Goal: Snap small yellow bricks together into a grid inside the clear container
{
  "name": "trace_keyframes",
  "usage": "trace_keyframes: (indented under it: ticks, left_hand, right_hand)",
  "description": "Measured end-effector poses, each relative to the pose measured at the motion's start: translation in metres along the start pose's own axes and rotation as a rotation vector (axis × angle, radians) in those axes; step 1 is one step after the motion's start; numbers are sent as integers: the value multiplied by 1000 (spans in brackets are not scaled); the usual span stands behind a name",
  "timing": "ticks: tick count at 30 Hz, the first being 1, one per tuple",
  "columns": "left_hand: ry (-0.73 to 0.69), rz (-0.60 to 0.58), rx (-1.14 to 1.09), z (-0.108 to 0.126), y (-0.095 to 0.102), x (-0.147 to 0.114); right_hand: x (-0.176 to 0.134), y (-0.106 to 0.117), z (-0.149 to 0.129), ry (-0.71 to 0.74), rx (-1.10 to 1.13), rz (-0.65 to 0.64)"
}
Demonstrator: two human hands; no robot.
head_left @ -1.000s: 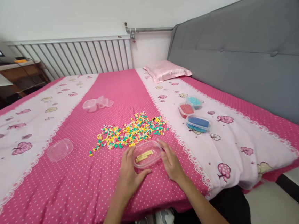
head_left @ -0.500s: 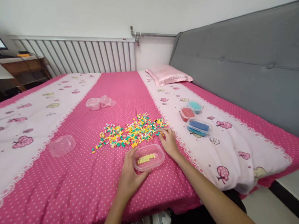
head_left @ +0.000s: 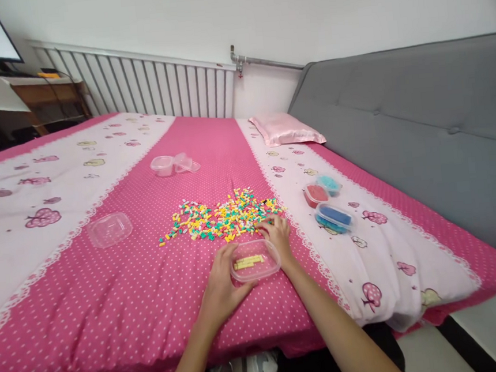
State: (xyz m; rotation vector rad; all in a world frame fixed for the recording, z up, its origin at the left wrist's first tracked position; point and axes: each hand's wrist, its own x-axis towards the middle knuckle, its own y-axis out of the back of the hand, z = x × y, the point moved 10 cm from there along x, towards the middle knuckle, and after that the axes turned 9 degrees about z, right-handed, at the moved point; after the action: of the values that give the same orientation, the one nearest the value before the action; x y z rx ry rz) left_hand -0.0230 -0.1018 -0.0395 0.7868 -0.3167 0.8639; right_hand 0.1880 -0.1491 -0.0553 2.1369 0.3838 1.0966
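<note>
A clear plastic container (head_left: 256, 277) rests on the pink dotted bedspread, with yellow pieces (head_left: 248, 262) lined up in rows inside it. My left hand (head_left: 222, 286) grips its left side, thumb along the near rim and fingers at the far left. Just beyond it spreads a loose pile of small colored pieces (head_left: 220, 218) in yellow, green, white, and red. At the pile's near right edge, my right hand (head_left: 279, 236) has its fingers bent and close together among the pieces. Whatever its fingertips hold is too small to make out.
To the right stand containers of red pieces (head_left: 317, 194), turquoise pieces (head_left: 328, 184) and blue pieces (head_left: 334, 216). A clear lid or shallow tray (head_left: 110, 230) lies left, and clear containers (head_left: 163, 166) sit farther back. A pink pillow (head_left: 287, 129) lies near the grey headboard (head_left: 415, 113).
The view has shifted a little. My right hand has moved slightly left and nearer along the pile's edge, with fingers more curled. My left hand keeps its hold on the container.
</note>
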Motion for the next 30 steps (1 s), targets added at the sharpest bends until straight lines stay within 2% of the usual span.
trace_keyframes:
  ticks: [7, 13, 18, 21, 24, 27, 30]
  left_hand:
    - [-7, -12, 21, 0, -1, -1]
    - [-43, -16, 73, 2, -3, -1]
    - [-89, -31, 141, 9, -4, -4]
    - [-109, -17, 179, 12, -4, -5]
    - [-120, -1, 209, 15, -5, -5]
    - [-126, 4, 231, 18, -5, -4]
    - [-128, 8, 257, 21, -5, -3]
  right_hand:
    - [-2, 5, 1, -26, 97, 66]
    - [-1, 13, 3, -52, 344, 132]
    - [2, 27, 9, -149, 520, 152]
    - [7, 44, -1, -143, 584, 66]
    - [6, 66, -25, -70, 599, -118]
    - [-2, 84, -53, 10, 528, -316]
    - [-13, 88, -74, 73, 371, -464]
